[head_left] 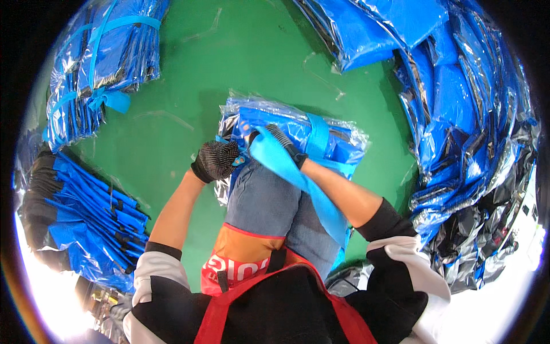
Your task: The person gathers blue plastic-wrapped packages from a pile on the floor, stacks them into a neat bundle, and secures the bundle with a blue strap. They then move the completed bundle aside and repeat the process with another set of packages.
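Observation:
In front of my knees lies a bundle of flat blue pieces in clear plastic [345, 150], with a light blue band [318, 136] across it. My left hand [216, 160], in a black dotted glove, is closed at the bundle's left end, against the light blue strip there. My right hand [281, 143], gloved in black and grey, is closed on a wide light blue strip [283, 160]. This strip passes over my right wrist and trails down beside my right thigh. The fingertips of my right hand are partly hidden by the strip.
Strapped blue bundles [117, 51] stand at the far left. Nearer on the left is a pile of folded blue and black pieces [97, 221]. Large stacks of plastic-wrapped blue pieces [452, 103] line the right side. Scraps of clear film lie on the green floor [189, 74].

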The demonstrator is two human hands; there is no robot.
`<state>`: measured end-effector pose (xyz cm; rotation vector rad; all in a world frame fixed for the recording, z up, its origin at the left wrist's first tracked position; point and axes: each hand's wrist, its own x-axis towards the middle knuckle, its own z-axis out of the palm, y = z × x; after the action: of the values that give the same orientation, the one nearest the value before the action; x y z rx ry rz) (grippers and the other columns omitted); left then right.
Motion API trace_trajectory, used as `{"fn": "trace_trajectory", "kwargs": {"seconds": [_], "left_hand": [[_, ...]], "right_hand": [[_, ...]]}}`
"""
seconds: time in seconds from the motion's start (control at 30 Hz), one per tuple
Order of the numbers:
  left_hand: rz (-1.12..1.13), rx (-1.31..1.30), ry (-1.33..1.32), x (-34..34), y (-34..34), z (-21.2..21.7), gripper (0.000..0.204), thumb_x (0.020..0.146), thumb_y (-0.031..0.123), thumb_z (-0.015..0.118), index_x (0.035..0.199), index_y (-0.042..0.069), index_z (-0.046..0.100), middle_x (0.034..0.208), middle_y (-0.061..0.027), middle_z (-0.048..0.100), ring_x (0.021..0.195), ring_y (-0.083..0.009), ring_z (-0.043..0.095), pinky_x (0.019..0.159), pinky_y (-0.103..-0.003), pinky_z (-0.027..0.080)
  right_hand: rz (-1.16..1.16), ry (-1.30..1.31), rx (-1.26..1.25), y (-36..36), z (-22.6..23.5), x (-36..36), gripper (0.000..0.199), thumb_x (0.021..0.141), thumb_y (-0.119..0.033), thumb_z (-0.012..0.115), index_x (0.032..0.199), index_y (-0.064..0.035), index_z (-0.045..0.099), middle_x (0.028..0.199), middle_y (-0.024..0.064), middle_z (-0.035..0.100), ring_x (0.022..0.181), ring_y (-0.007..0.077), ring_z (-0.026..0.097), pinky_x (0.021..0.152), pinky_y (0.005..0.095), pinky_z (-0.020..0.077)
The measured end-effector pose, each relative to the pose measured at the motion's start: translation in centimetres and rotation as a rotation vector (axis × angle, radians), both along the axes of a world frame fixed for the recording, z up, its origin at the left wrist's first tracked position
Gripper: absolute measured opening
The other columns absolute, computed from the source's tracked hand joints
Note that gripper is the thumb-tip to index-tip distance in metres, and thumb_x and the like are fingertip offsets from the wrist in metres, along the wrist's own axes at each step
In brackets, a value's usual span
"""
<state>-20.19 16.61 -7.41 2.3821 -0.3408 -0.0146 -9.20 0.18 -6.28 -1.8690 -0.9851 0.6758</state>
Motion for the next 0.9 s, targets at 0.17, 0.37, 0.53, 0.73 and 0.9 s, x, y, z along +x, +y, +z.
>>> {"fn": "trace_trajectory", "kwargs": {"seconds": [0.17, 0.37, 0.53, 0.73, 0.9], "left_hand": [[-0.059, 0.025, 0.124, -1.1, 0.8, -0.6, 0.029, 0.073, 0.037, 0.062, 0.067, 0.009, 0.057, 0.069, -0.0105, 0.054, 0.061, -0.0318, 0.054, 0.056, -0.042, 0.045], [-0.052, 0.034, 0.212, -0.2, 1.5, -3.3, 0.031, 0.074, 0.039, 0.060, 0.065, 0.010, 0.058, 0.065, -0.0098, 0.053, 0.061, -0.0298, 0.055, 0.055, -0.041, 0.045], [0.299, -0.036, 0.229, -0.9, -0.9, -1.2, 0.023, 0.078, 0.029, 0.059, 0.074, 0.007, 0.058, 0.069, -0.0125, 0.056, 0.062, -0.0345, 0.054, 0.056, -0.044, 0.043], [0.565, -0.228, 0.511, -2.7, -3.7, -2.2, 0.032, 0.080, 0.028, 0.061, 0.103, 0.007, 0.060, 0.098, -0.0156, 0.061, 0.092, -0.0356, 0.057, 0.082, -0.043, 0.045], [0.554, -0.320, 0.344, -3.7, -3.9, -4.1, 0.045, 0.084, 0.029, 0.056, 0.122, 0.006, 0.049, 0.124, -0.0138, 0.050, 0.116, -0.0286, 0.044, 0.102, -0.041, 0.031]], "right_hand": [[-0.253, 0.138, 0.024, -1.7, 0.9, 0.9, 0.034, 0.091, -0.029, 0.046, 0.076, -0.0025, 0.061, 0.062, 0.0099, 0.056, 0.058, 0.0234, 0.056, 0.060, 0.0352, 0.0459], [-0.479, 0.928, -0.369, -4.8, -2.9, 4.0, 0.042, 0.091, -0.039, 0.052, 0.066, -0.0051, 0.053, 0.057, 0.0005, 0.045, 0.051, 0.0123, 0.038, 0.049, 0.0291, 0.0336], [-0.611, 1.297, -0.174, -3.0, 0.6, 4.0, 0.027, 0.089, -0.025, 0.056, 0.081, -0.0003, 0.059, 0.074, 0.0021, 0.056, 0.063, 0.0128, 0.048, 0.058, 0.0271, 0.0420], [0.198, 0.512, -0.162, 6.0, 2.8, 3.3, 0.032, 0.089, -0.029, 0.050, 0.086, 0.0005, 0.061, 0.072, 0.0188, 0.059, 0.063, 0.0266, 0.057, 0.056, 0.0383, 0.0433], [0.040, 0.397, -0.495, 11.1, 3.3, 0.3, 0.055, 0.088, -0.049, 0.041, 0.075, -0.0003, 0.062, 0.070, 0.0211, 0.059, 0.060, 0.0347, 0.056, 0.058, 0.0442, 0.0424]]}}
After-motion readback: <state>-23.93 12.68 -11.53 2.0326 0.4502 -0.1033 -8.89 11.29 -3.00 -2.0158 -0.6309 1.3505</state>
